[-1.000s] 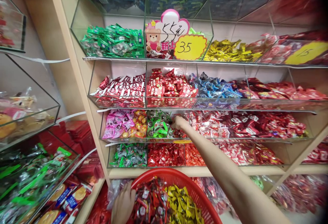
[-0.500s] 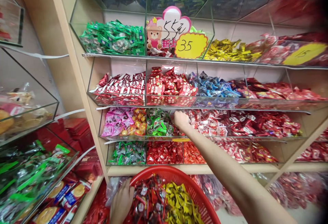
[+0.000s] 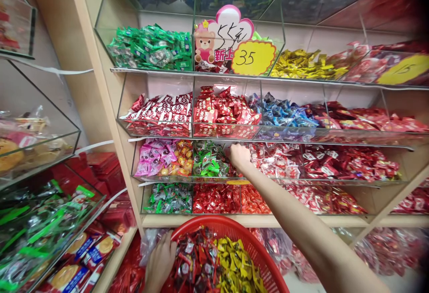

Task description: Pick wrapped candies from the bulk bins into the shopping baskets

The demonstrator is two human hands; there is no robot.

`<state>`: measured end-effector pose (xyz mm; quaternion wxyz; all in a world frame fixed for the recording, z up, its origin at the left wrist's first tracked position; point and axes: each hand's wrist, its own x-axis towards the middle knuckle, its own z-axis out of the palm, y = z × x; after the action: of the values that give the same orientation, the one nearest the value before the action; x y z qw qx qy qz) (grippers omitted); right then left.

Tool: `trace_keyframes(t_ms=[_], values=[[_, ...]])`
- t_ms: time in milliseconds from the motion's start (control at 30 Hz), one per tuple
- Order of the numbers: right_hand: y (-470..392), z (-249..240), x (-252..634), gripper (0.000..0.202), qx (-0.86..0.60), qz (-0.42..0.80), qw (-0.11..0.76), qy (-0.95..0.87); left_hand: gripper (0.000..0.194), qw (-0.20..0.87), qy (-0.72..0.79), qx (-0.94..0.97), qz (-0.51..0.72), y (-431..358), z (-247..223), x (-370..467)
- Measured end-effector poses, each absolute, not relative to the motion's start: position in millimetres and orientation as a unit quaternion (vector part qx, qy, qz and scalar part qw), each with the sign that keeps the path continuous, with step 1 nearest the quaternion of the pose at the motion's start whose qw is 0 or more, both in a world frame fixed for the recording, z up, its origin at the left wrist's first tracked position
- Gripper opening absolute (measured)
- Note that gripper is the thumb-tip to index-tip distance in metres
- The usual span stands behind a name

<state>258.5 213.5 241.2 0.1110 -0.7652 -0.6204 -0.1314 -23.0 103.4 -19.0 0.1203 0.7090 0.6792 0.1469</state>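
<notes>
My left hand (image 3: 161, 257) is closed over the left rim of a red plastic basket (image 3: 231, 222). Inside the basket lie dark red wrapped candies (image 3: 194, 261) on the left and yellow wrapped candies (image 3: 237, 264) on the right. My right hand (image 3: 240, 156) reaches forward into a glass-fronted shelf bin. Its fingers look curled; their tips and anything between them are hidden. Just left of it are green and dark wrapped candies (image 3: 211, 161). White and red wrapped candies (image 3: 276, 159) lie to its right.
Glass bins of candy fill the rows above and below, with red packets (image 3: 226, 107) and blue candies (image 3: 284, 110) overhead. A yellow price tag (image 3: 253, 58) hangs higher up. A wooden upright (image 3: 107, 101) divides off the left shelves. Bagged candy (image 3: 392, 248) sits low at right.
The shelves have shifted slightly rightward in view. My right hand stays at the same bin, and my left hand remains on the basket rim.
</notes>
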Motion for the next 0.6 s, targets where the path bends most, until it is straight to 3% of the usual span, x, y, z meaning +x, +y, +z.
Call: trace_keyframes(t_ms=[600], values=[[149.9, 249.8, 266.6, 0.022, -0.723, -0.228, 0.109, -0.643, 0.042, 0.106, 0.676, 0.711, 0.162, 103.2, -22.1, -22.5]])
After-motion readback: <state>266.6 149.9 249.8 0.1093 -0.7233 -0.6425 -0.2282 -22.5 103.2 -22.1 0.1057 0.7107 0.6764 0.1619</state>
